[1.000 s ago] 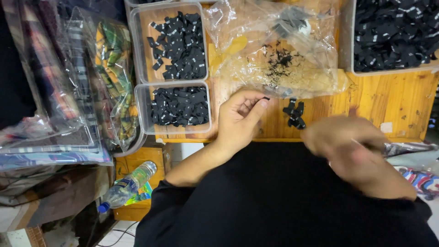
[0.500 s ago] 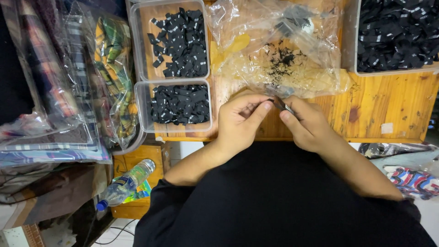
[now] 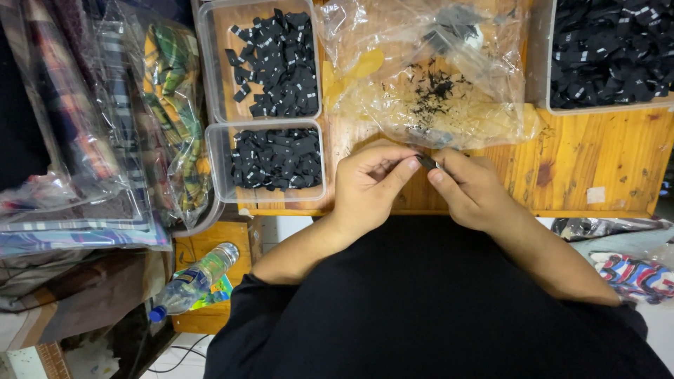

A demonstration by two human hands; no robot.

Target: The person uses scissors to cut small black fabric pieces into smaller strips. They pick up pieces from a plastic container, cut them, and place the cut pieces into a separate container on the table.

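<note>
A wooden table (image 3: pixel 597 161) is seen from above, crowded at its far edge with containers. At the near edge, just in front of a dark-clothed torso, the 2 hands are brought together. A small black piece (image 3: pixel 427 162) is pinched between the fingertips of both: the left hand (image 3: pixel 368 182) is curled with thumb and forefinger closed on one end, and the right hand (image 3: pixel 472 188) is closed on the other end. The piece is held just above the table edge, directly below a crumpled clear plastic bag (image 3: pixel 428 70) in which dark scraps are scattered. To the left of the hands, 2 clear plastic tubs are set one behind the other, the near tub (image 3: pixel 267 163) and the far tub (image 3: pixel 263 60), both filled with small black tags. A third tub (image 3: pixel 607 56) of the same tags is placed at the far right. Bagged plaid fabric (image 3: pixel 168 105) is stacked at the left, and a plastic bottle (image 3: pixel 193 279) is lying lower down.
</note>
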